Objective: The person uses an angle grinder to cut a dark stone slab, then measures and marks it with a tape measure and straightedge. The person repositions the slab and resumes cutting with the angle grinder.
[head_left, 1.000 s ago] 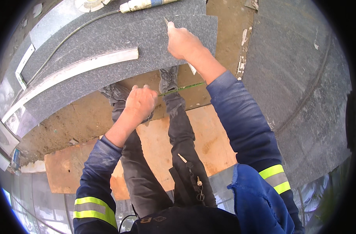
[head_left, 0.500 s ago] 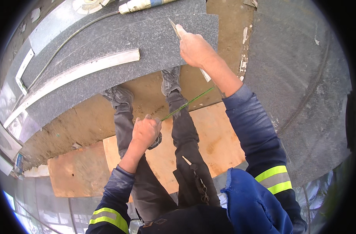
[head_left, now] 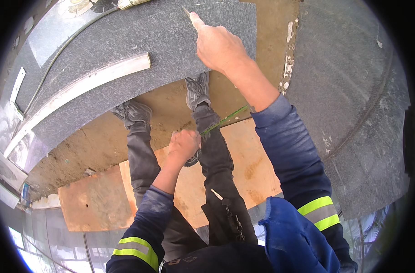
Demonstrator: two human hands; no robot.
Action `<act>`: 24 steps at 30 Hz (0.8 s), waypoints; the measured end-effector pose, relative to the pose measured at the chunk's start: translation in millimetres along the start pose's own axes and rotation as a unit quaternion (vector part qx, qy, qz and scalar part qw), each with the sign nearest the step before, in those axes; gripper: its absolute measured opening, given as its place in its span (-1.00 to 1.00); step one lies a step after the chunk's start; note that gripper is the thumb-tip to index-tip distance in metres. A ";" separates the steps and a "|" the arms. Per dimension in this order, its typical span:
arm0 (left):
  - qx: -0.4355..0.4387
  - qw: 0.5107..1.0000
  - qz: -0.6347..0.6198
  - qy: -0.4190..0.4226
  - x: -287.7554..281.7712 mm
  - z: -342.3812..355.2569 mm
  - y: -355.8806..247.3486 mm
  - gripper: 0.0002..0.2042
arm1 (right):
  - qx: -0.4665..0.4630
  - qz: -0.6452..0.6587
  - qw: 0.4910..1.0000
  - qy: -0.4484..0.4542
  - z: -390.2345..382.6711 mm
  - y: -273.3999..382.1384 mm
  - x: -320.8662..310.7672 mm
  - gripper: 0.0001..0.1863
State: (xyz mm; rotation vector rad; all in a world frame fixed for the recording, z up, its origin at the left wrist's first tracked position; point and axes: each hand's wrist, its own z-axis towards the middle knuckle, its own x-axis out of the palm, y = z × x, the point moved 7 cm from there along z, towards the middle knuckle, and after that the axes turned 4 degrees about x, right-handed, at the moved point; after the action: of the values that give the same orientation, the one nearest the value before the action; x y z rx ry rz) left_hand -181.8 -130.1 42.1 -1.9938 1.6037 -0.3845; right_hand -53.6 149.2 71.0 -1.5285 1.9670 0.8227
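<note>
- Left hand [head_left: 185,144]: one, mine, fingers closed around the tape measure [head_left: 225,120]; a dark rounded body [head_left: 193,158], which I take for its case, shows below my fist.
- Tape measure, position: over my trouser legs, between my hands; green blade drawn out slantwise to just beside my right cuff. Whether its end touches the sleeve, I cannot tell.
- Right hand [head_left: 220,48]: one, mine, above the grey slab [head_left: 171,42]; thumb and finger pinched together on a thin pointed tool [head_left: 185,11], kind uncertain, its tip toward the slab's far side.
- Done, by my judgement: slab lying flat, white strip [head_left: 80,88] and white angle piece [head_left: 17,91] set upon it, blade extended.
- Left, by my judgement: not settled by this view. The blade lies clear of the slab; I can make out no mark at the tool's tip, nor whether the tip touches.
- Power tool [head_left: 127,3]: one, pale, cut off by the upper edge, its cord [head_left: 57,54] trailing across the slab.
- Containers: none certain. One small blue-and-white item [head_left: 25,194] at far left, perhaps a box or can; contents not visible.
- Blue cloth [head_left: 294,236]: one, hanging at my right side; whether it forms a pouch, I cannot tell.
</note>
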 end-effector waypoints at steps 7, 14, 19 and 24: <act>0.008 1.000 0.003 -0.016 1.2 6.0 2.0 -0.67 | -0.029 -0.007 0.999 -0.032 4.1 -8.4 8.2 -0.31; 0.004 1.000 0.005 0.001 7.0 10.7 -1.3 -0.69 | 0.007 0.037 0.999 0.022 6.7 -6.6 1.3 -0.34; 0.001 1.000 0.011 0.006 7.5 11.3 -0.6 -0.71 | 0.021 0.039 0.999 0.031 8.5 -5.5 3.0 -0.31; -0.007 0.999 0.009 0.032 7.2 11.6 -1.4 -0.72 | 0.027 0.009 0.999 0.019 9.7 -5.7 1.2 -0.31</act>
State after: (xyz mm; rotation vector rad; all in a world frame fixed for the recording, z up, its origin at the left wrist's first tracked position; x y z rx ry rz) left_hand -172.7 -134.2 32.7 -1.9948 1.6670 -0.4354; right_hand -48.1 154.4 62.7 -1.5074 2.0171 0.7461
